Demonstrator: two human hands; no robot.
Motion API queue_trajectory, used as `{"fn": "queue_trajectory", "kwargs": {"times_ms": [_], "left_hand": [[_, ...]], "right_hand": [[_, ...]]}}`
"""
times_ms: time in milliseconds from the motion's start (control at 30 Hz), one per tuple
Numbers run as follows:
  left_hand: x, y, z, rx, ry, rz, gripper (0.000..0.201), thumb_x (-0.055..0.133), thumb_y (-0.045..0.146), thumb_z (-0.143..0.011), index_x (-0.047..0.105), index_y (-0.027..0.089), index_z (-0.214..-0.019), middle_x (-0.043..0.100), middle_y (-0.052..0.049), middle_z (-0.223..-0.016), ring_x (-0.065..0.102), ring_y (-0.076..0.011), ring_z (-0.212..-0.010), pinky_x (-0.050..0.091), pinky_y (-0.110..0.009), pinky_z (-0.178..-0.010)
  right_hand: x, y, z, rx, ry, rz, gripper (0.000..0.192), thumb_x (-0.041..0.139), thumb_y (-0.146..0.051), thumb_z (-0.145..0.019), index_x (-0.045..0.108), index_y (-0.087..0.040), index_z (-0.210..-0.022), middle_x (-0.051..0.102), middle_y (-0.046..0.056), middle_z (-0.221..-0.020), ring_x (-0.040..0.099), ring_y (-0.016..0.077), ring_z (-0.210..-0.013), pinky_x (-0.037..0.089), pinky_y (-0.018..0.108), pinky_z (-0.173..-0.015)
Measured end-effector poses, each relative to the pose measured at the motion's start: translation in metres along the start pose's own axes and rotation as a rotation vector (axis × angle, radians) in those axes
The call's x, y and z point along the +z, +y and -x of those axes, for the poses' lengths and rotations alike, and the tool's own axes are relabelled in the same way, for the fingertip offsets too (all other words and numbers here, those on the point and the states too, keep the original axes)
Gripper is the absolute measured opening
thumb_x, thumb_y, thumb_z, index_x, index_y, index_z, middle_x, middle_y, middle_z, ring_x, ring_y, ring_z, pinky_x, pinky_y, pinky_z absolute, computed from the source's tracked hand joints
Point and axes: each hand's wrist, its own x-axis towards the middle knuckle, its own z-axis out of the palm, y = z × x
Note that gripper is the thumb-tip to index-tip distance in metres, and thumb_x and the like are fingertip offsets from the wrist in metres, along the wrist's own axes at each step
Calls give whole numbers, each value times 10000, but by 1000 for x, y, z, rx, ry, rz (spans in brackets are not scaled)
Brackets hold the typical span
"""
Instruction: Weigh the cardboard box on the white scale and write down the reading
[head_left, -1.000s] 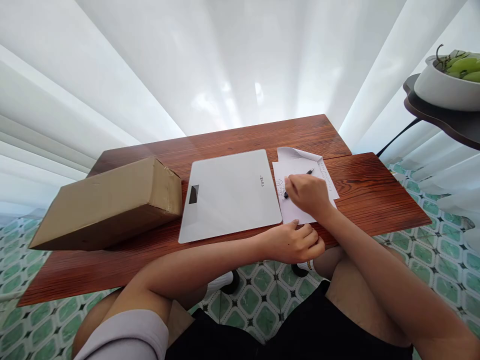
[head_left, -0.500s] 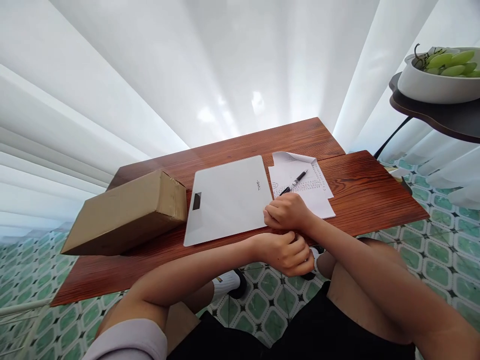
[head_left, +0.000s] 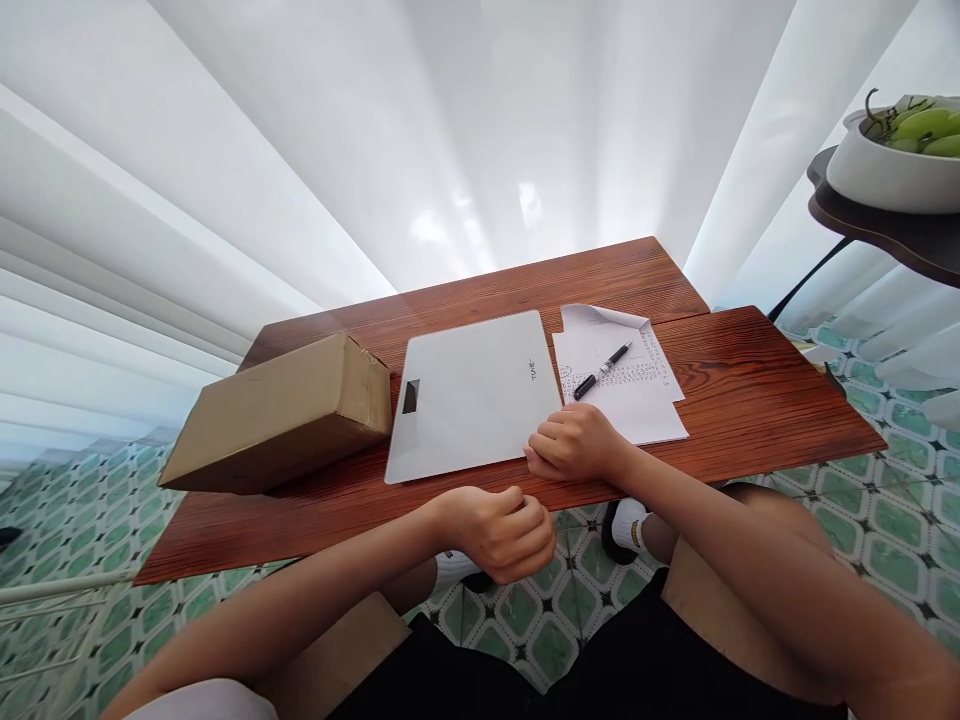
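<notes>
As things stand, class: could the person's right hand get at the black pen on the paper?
Probably yes. The right hand rests at the table's near edge, just below the pen, which lies uncovered on the paper; nothing stands between them.

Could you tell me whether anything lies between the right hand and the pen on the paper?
Nothing visible does. The right hand rests curled at the near right corner of the white scale, and the pen lies just beyond it on the paper, with only bare paper between them.
</notes>
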Motion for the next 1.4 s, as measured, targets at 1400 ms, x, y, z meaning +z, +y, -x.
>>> {"fn": "queue_trajectory", "kwargs": {"times_ms": [1400], "left_hand": [[-74, 21, 139, -912, -234, -143, 180, 460, 31, -752, 505, 188, -675, 542, -14, -697, 394, -149, -581, 252, -314, -535]], "right_hand": [[-5, -24, -4, -302, -234, -20, 338, 542, -149, -938, 450, -206, -618, 453, -20, -576, 363, 127, -557, 277, 312, -566]]}}
